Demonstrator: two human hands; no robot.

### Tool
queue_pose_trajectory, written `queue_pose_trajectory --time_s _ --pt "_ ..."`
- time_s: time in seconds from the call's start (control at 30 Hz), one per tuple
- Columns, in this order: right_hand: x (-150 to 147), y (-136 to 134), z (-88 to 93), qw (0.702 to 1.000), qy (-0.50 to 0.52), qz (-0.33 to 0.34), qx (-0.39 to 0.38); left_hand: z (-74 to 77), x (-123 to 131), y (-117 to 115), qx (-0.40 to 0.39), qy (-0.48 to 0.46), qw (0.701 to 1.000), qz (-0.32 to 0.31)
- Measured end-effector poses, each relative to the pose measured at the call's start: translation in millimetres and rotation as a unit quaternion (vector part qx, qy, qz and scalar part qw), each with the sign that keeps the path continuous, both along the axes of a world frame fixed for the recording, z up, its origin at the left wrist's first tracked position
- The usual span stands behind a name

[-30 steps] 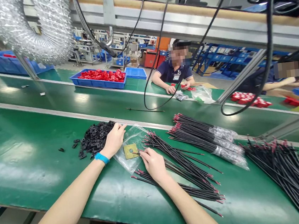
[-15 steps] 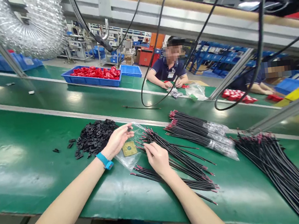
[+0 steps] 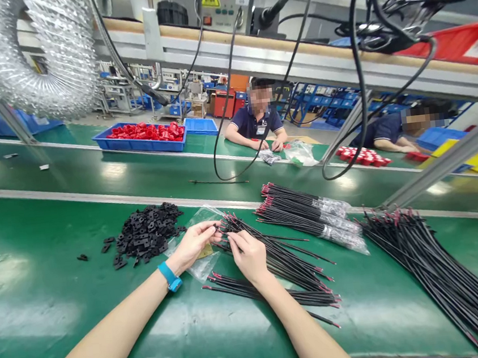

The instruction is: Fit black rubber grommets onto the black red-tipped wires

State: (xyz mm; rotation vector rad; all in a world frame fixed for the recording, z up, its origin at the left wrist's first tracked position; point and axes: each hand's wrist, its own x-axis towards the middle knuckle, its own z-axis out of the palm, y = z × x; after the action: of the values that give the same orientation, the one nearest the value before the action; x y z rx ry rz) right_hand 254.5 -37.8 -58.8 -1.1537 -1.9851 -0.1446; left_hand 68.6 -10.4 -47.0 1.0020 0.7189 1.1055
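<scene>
My left hand [image 3: 195, 245], with a blue band at the wrist, pinches a small black plastic part at its fingertips. Close beside it, my right hand [image 3: 249, 256] is closed on a thin black cable, mostly hidden by the fingers. The two sets of fingertips nearly meet. Under my left hand lie a clear plastic bag [image 3: 203, 270] and a yellowish square plate [image 3: 206, 251], partly covered. Left of that hand is a pile of small black plastic parts [image 3: 147, 232]. Loose black cables [image 3: 290, 258] with red ends spread behind and beneath my right hand.
Bundled cables [image 3: 293, 204] partly wrapped in plastic lie at the back, and a larger cable bundle [image 3: 431, 261] is at right. Black cords [image 3: 214, 153] hang from the overhead rail. Across the line are a blue tray of red parts [image 3: 142, 149] and two people working.
My left hand has come toward my right hand, and its fingers have closed together over the plate. The view has tilted up, showing more of the overhead shelf.
</scene>
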Motion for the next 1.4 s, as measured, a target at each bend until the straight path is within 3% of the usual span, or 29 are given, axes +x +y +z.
queue_pose_trajectory --time_s 0.2,0.37,0.43,0.53,0.63,0.73,0.83,1.0,1.17,1.4 --pt "-2 -7 2.7 0.998 -0.045 -0.009 0.033 1.8 -2 -4 0.049 0.141 0.989 -0.001" --pt "-2 -8 4.4 0.994 -0.099 -0.002 0.044 -1.7 2 -10 -0.005 0.176 0.984 -0.004" --pt "-3 -12 5.0 0.995 -0.100 -0.006 0.024 -2.8 3 -15 0.005 0.202 0.979 0.016" --pt "-6 -18 5.9 0.997 -0.067 -0.007 -0.036 -4.5 2 -21 0.095 0.254 0.961 0.049" --pt "-6 -23 10.5 0.993 -0.023 0.019 -0.118 -7.4 0 -23 0.169 0.277 0.945 0.039" --pt "-4 -24 18.6 0.982 0.017 0.063 -0.177 -8.2 -1 -21 0.181 0.283 0.942 0.022" --pt "-4 -24 24.5 0.977 0.062 0.063 -0.192 -0.7 -2 -23 0.163 0.295 0.940 0.043" --pt "-7 -23 22.5 0.980 0.112 0.065 -0.148 14.3 -1 -25 0.129 0.250 0.956 0.081" --pt "-7 -23 23.6 0.983 0.091 0.080 -0.138 11.0 2 -26 0.097 0.148 0.983 0.053" --pt "-3 -23 33.5 0.955 0.152 0.134 -0.214 11.1 3 -29 0.112 0.112 0.987 0.013"
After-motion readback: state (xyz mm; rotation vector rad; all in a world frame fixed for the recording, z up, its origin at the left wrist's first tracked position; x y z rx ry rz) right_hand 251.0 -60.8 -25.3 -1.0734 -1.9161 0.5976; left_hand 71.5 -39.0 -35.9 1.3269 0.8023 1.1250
